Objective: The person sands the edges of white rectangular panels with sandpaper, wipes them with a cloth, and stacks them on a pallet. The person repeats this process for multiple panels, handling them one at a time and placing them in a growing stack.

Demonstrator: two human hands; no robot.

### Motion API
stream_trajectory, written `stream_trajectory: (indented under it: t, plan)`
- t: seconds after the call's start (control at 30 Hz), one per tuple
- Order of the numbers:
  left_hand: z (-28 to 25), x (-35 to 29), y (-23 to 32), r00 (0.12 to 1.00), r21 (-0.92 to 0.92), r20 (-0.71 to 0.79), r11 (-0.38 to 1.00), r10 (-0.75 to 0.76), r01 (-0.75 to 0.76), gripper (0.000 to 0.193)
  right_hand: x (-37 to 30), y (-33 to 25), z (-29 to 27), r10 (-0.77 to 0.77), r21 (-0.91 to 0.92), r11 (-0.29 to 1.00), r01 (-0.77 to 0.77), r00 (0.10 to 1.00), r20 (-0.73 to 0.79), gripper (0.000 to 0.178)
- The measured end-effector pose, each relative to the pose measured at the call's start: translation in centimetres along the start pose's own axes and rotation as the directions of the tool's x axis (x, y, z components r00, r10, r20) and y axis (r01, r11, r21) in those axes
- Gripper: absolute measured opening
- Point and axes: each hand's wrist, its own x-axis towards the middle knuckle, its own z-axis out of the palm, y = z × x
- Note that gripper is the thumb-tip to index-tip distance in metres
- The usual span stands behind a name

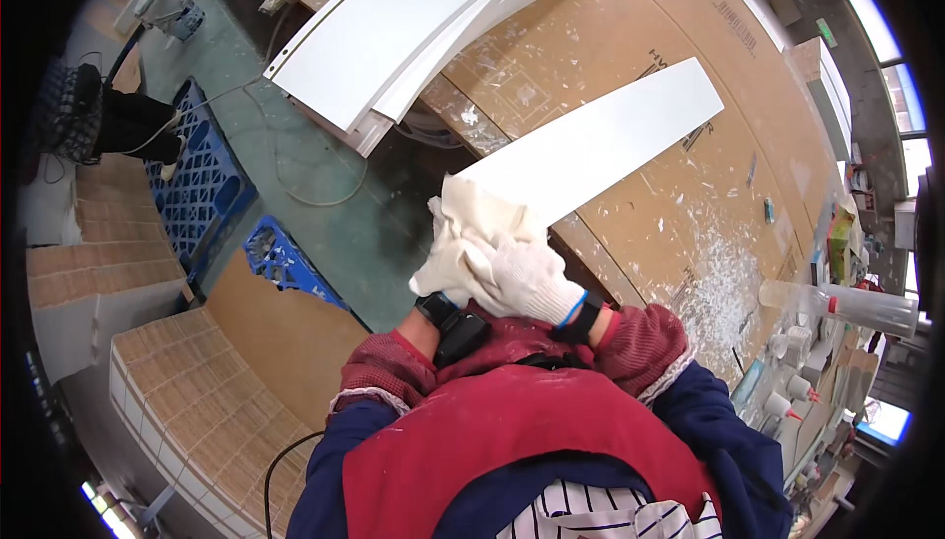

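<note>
A cream cloth (482,212) is bunched up in front of my red apron, at the near end of a white panel (615,135). Wearing a white knit glove, my right hand (532,278) is closed on the cloth from the right. My left hand (438,275), gloved too, grips its left side; folds of fabric hide most of those fingers. The panel is long and tapered, lying on a cardboard-covered table (630,234) with its near end sticking out past the edge. Whether the cloth touches the panel, I cannot tell.
Curved white panels with small holes (394,37) are stacked at the far left of the table. White flakes (724,288) litter its right side, near glue bottles (783,404). A cable (330,202) and blue pallet (202,180) lie on the floor; another person (128,121) stands there.
</note>
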Motion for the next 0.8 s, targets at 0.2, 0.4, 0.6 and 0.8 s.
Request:
stream_trajectory:
  t: [0.2, 0.4, 0.6, 0.8]
  plan:
    - [1.6, 1.9, 1.3, 0.942, -0.643, 0.240, 0.688, -0.235, 0.336, 0.077, -2.6, 9.2, -3.0, 0.336, 0.239, 0.916, -0.323, 0.942, -0.015, 0.023]
    - [1.5, 2.0, 0.2, 0.934, -0.486, 0.024, 0.812, -0.357, 0.323, 0.059, -5.6, 21.2, -2.6, 0.611, -0.012, 0.773, -0.634, 0.749, -0.257, 0.025]
    - [2.1, 2.3, 0.7, 0.937, -0.463, -0.016, 0.834, -0.348, 0.302, 0.060, -10.8, 32.9, -7.4, 0.682, 0.516, 0.712, -0.476, 0.644, -0.347, 0.039]
    - [2.5, 1.7, -0.1, 0.935, -0.485, 0.001, 0.817, -0.354, 0.310, 0.065, -9.3, 29.2, -6.9, 0.735, 0.967, 0.233, 0.105, 0.632, -0.245, 0.021]
